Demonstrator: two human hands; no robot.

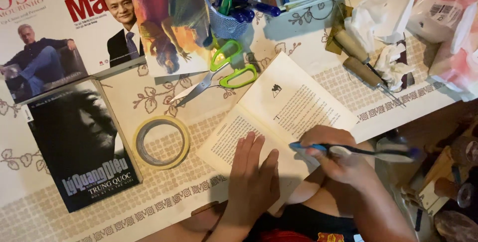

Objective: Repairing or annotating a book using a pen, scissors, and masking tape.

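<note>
An open book with printed pages lies near the table's front edge. My left hand rests flat on its lower left page, fingers together and stretched out. My right hand is closed around a blue-handled tool with a pale blade-like part, held across the book's lower right corner. A ring of yellowish tape lies just left of the book. Green-handled scissors lie above the book, blades pointing left.
A dark paperback sits at the left, with several more books along the back. A mesh cup of blue pens stands behind the scissors. Two wooden-handled tools and crumpled plastic bags lie at the right.
</note>
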